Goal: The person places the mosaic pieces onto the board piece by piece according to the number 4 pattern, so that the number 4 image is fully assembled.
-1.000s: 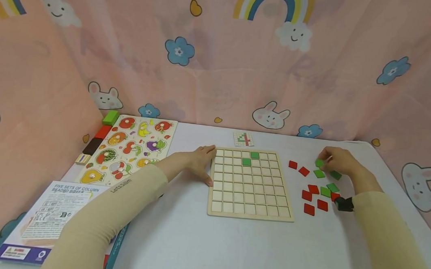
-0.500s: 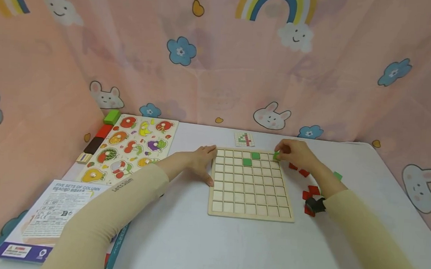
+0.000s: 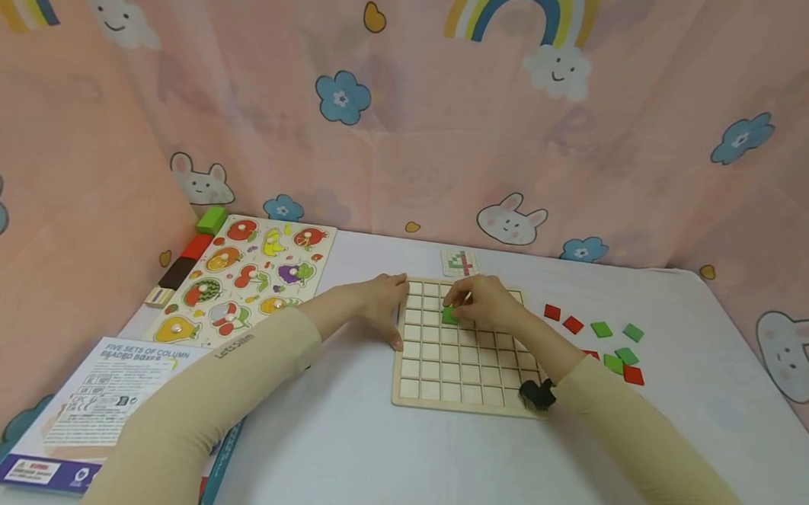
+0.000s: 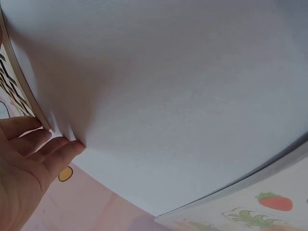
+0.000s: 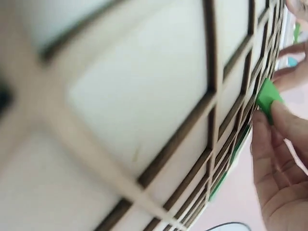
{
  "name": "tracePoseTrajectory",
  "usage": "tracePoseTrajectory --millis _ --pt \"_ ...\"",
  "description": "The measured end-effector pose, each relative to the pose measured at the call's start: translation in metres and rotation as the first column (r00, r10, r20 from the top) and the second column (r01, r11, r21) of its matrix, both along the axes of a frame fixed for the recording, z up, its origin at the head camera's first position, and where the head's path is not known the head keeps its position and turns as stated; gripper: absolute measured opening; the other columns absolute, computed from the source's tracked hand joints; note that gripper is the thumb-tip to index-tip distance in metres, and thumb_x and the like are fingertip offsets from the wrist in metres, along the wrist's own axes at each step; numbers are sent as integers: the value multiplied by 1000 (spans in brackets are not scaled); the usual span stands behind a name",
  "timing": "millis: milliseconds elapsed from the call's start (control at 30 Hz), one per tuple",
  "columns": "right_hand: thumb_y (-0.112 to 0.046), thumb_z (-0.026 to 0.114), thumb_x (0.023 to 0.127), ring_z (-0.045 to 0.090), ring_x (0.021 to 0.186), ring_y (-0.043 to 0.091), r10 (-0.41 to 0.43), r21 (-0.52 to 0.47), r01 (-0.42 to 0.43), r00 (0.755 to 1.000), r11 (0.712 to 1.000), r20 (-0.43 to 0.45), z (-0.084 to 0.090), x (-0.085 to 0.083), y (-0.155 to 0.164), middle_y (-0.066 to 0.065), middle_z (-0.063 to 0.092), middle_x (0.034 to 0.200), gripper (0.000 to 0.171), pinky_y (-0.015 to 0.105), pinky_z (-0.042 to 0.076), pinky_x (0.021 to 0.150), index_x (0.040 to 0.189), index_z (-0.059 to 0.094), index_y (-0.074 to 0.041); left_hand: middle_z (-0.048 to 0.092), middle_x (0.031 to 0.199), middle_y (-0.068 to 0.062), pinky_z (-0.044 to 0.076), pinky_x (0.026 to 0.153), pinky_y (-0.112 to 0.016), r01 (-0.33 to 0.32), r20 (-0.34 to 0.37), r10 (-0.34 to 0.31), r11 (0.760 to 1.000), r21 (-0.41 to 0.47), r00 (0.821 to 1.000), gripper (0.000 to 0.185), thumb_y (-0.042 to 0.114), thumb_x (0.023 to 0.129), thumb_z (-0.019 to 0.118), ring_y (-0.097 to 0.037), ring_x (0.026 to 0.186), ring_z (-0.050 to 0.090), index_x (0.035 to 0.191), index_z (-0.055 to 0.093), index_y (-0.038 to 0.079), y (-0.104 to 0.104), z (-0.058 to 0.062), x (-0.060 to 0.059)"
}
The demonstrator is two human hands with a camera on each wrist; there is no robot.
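Now the right hand [image 3: 484, 306] has moved from the grid board's [image 3: 469, 378] far right corner to its upper middle, pinching a green tile [image 3: 450, 314] over a cell there. Left hand [image 3: 374, 304], fingers straight, rests against the board's left edge on the table [image 3: 367, 449].

The grid board [image 3: 469, 363] looks like pale matt wood with darker laser-cut lines, the green tile [image 3: 449, 315] like smooth painted wood, the table [image 3: 380, 465] matt white, and the backdrop [image 3: 411, 131] soft printed cloth.
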State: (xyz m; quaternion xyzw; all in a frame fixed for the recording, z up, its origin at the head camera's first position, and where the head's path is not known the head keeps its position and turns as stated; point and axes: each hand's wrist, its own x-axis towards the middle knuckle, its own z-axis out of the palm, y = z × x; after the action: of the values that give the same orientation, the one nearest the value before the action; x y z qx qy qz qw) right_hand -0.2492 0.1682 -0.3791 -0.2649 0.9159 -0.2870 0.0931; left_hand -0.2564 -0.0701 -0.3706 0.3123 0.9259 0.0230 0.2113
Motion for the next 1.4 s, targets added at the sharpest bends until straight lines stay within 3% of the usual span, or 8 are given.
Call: tracePoseTrajectory --millis 267,500,700,867,1067,1267,1400 --pt "-6 76 84 67 78 15 -15 22 15 1000 1000 2 1 5 -5 6 75 86 5 27 56 70 89 74 -9 18 165 -23 26 125 -48 -8 -20 7 1000 -25 1000 118 60 71 81 -45 150 25 154 25 -3 2 0 0" --pt "-8 76 84 65 83 14 -7 76 8 1000 997 -15 -2 6 -5 4 74 90 8 27 55 72 92 77 -11 17 165 -22 25 126 -48 -10 -15 10 1000 -17 1000 119 61 72 80 -44 151 24 155 23 -2 0 -3 0" --pt "-9 73 87 65 83 16 -10 54 11 1000 998 -3 -1 5 10 5 72 92 14 31 56 76 101 75 -10 16 165 -22 25 126 -48 -11 -11 11 1000 -15 1000 119 61 72 79 -44 151 23 155 22 -2 0 -4 2" --pt "-9 71 88 64 85 18 -82 70 84 996 994 -32 9 -2 50 7 73 96 17 31 53 75 105 75 -8 15 166 -22 24 126 -49 -6 -10 6 1000 -19 1000 120 61 72 79 -44 151 22 156 21 -2 0 -3 2" --pt "-11 69 90 59 86 21 -208 130 212 977 969 -38 17 -10 115 10 72 97 17 27 49 71 106 74 -7 16 166 -22 24 126 -49 -12 -13 12 1000 -23 1000 120 61 72 80 -44 151 22 156 21 -1 -1 -3 0" --pt "-13 67 91 62 93 23 -283 186 274 959 944 24 19 -6 177 14 71 103 20 35 57 81 108 73 -5 17 165 -23 26 125 -50 -6 -13 5 1000 -11 1000 119 61 72 80 -45 151 23 155 22 -3 -1 -3 0" --pt "-8 66 90 61 93 24 -317 204 297 945 933 73 14 -1 208 17 71 106 22 33 57 79 110 72 -2 16 165 -23 25 125 -51 1 -12 -1 1000 -12 1000 119 61 72 79 -46 150 23 155 21 -3 -1 -4 -1"
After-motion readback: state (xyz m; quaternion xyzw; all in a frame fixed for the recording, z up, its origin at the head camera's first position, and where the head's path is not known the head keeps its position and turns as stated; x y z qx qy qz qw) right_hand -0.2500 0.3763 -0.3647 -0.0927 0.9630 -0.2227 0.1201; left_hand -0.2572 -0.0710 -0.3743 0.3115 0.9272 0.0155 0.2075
